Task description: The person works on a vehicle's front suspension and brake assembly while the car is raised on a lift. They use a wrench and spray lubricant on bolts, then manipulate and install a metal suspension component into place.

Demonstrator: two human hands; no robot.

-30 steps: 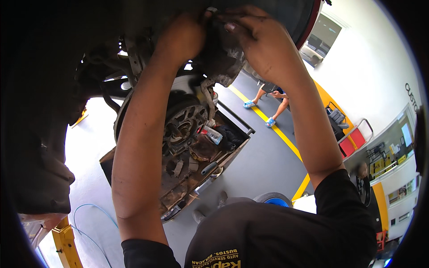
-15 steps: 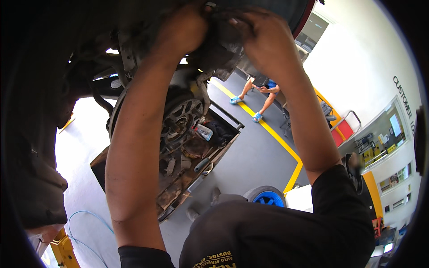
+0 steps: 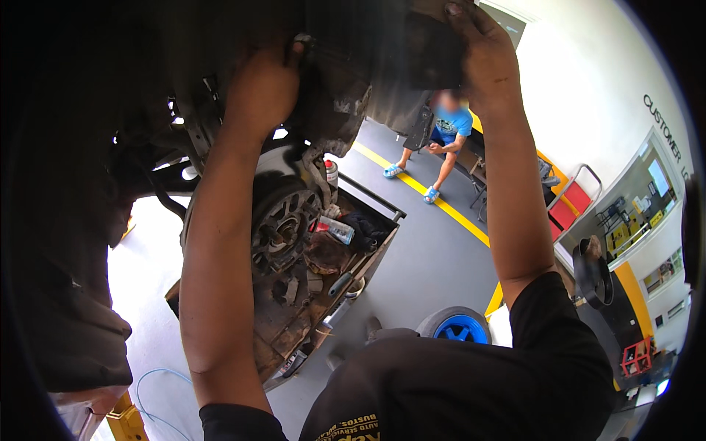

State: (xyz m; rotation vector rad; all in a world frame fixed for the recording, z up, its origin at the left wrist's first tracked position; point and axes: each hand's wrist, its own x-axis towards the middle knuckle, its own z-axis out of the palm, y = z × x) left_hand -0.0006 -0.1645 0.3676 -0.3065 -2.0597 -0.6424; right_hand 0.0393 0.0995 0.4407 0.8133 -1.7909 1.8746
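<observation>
At eleven o'clock the left hand [image 3: 261,88] bends its fingers against a dark car part [image 3: 340,84] at twelve; the right hand [image 3: 491,62] reaches up at one. I cannot tell whether either grip is clenched or released. A cluttered worktop [image 3: 289,336] lies toward seven.

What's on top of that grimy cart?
The cart holds a small red, white and blue pack, a black bundle and a dark-handled tool. The left forearm hides whatever lies behind it.
</observation>
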